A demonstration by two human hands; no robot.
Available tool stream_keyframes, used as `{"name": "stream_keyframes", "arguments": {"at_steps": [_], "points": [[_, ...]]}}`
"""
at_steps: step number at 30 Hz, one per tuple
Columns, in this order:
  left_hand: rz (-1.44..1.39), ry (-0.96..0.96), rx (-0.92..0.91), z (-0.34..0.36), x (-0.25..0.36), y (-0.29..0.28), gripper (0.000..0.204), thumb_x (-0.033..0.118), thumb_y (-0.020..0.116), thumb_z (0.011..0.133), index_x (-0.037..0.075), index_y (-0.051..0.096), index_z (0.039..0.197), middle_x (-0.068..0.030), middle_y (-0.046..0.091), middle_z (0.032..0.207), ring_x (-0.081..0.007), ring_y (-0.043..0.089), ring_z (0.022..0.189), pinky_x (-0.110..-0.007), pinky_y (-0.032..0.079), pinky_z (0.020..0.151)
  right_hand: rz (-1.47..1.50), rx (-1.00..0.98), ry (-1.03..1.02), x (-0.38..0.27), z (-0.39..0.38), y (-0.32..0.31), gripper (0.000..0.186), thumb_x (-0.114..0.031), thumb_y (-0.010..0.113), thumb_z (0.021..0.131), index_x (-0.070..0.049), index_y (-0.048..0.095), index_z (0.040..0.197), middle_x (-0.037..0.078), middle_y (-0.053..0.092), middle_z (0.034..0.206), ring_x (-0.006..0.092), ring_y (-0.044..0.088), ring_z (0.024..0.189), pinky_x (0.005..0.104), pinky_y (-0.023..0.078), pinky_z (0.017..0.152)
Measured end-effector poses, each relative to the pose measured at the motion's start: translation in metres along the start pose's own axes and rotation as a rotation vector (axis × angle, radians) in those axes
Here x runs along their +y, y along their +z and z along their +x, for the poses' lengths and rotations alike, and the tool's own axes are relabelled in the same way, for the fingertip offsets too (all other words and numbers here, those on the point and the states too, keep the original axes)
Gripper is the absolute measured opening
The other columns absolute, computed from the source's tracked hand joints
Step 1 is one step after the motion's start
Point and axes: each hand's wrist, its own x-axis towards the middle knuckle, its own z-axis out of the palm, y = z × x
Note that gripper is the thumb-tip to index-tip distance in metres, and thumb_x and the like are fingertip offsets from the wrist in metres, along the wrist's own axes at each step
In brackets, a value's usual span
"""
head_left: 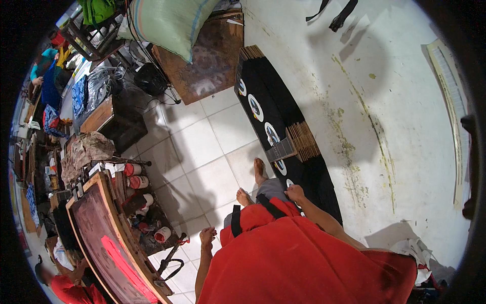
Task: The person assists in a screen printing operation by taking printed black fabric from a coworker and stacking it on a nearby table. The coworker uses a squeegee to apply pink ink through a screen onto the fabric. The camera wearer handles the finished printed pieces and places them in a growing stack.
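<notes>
My left hand (207, 236) hangs beside the red garment over my body, its fingers loosely bent and nothing visible in them. Closest to it is a dark tool with a loop and a red end (172, 262), which it does not touch. My right hand (294, 193) is closed in front of my waist; what it holds, if anything, is hidden. Just beyond it runs a long stack of black fabric panels (315, 185) with round white prints. I cannot tell whether the hand touches the stack. Brown card-like strips (302, 141) lie across the panels.
At left, a wooden-framed printing screen (83, 223) carries a pink-red ink streak. Red-and-white paint tubs (136, 182) stand beside it. A stuffed green sack (169, 23) rests on a brown board (207, 66). Another person in red (76, 289) is at lower left. A white surface (395, 131) extends right.
</notes>
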Motion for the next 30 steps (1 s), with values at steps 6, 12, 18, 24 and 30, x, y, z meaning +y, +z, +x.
{"name": "stream_keyframes", "arguments": {"at_steps": [6, 12, 18, 24, 30], "points": [[0.049, 0.01, 0.003, 0.008, 0.024, 0.001, 0.027, 0.02, 0.063, 0.079, 0.003, 0.056, 0.098, -0.0037, 0.062, 0.073, -0.0126, 0.058, 0.061, -0.026, 0.041, 0.054, 0.169, 0.062, 0.054, -0.019, 0.007, -0.011, 0.028, -0.029, 0.067, 0.069, -0.007, 0.068, 0.086, 0.015, 0.064, 0.096, 0.0297, 0.06, 0.091, 0.0367, 0.048, 0.08], [0.017, 0.023, -0.032, 0.013, 0.036, 0.005, 0.023, 0.019, 0.062, 0.079, 0.004, 0.057, 0.095, -0.0034, 0.061, 0.071, -0.0119, 0.058, 0.059, -0.024, 0.041, 0.049, 0.188, 0.068, 0.062, -0.004, 0.026, -0.015, 0.026, -0.029, 0.064, 0.071, -0.006, 0.068, 0.083, 0.015, 0.065, 0.087, 0.031, 0.062, 0.085, 0.0363, 0.049, 0.077], [-0.108, 0.121, -0.017, 0.033, 0.024, 0.002, 0.016, 0.017, 0.062, 0.077, 0.005, 0.061, 0.088, -0.0033, 0.061, 0.069, -0.011, 0.056, 0.055, -0.023, 0.039, 0.042, -0.057, 0.175, -0.12, 0.023, 0.061, 0.009, 0.032, -0.025, 0.046, 0.076, 0.001, 0.063, 0.083, 0.024, 0.061, 0.082, 0.0393, 0.059, 0.081, 0.0468, 0.045, 0.072], [0.053, 0.129, 0.297, 0.028, 0.014, 0.012, 0.026, 0.027, 0.067, 0.073, 0.002, 0.067, 0.079, -0.0064, 0.063, 0.068, -0.0133, 0.057, 0.059, -0.029, 0.046, 0.052, -0.131, -0.284, -0.249, -0.032, 0.13, 0.001, 0.04, -0.037, 0.055, 0.079, 0.001, 0.062, 0.091, 0.024, 0.061, 0.085, 0.0365, 0.059, 0.079, 0.0425, 0.047, 0.067], [-0.191, 0.111, 0.458, 0.009, -0.011, 0.055, 0.025, 0.025, 0.067, 0.072, 0.0, 0.066, 0.071, -0.0078, 0.061, 0.063, -0.0153, 0.055, 0.055, -0.031, 0.045, 0.051, -0.179, -0.498, -0.33, -0.127, 0.212, 0.003, 0.026, -0.023, 0.055, 0.078, 0.001, 0.061, 0.087, 0.02, 0.06, 0.077, 0.0319, 0.058, 0.067, 0.0378, 0.047, 0.057]]}}
